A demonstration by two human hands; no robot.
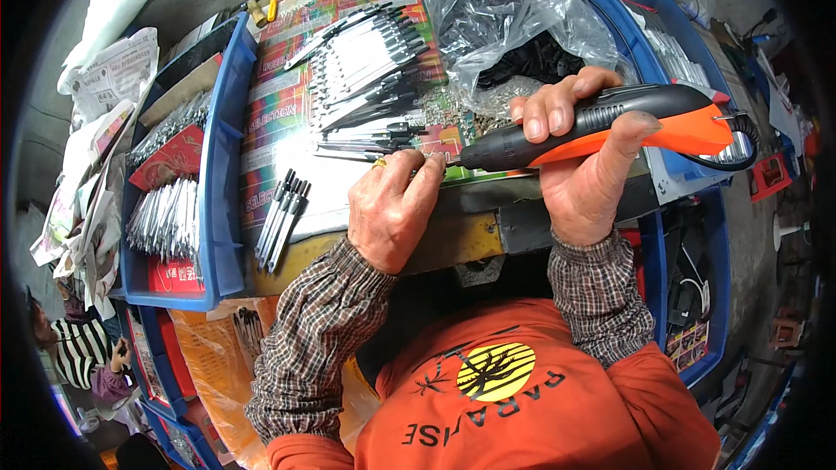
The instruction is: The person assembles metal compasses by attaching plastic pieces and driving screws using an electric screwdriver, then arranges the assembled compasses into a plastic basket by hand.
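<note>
Screwdriver [610, 126], electric, black and orange, gripped in right hand [585, 165], fingers wrapped round the body, thumb up along the orange side, tip pointing left over the table [488, 235] edge. Left hand [392, 209] closed in a pinch at that tip, holding a small part too hidden to name. Just left of it, a short row of grey metal pieces [283, 218]; beyond, a larger fanned pile of the same pieces [366, 78] on coloured printed sheets. Further back, a crumpled clear plastic bag [509, 22] with dark parts inside. Blue trays [228, 165] at both sides, cord [740, 152] trailing right.
</note>
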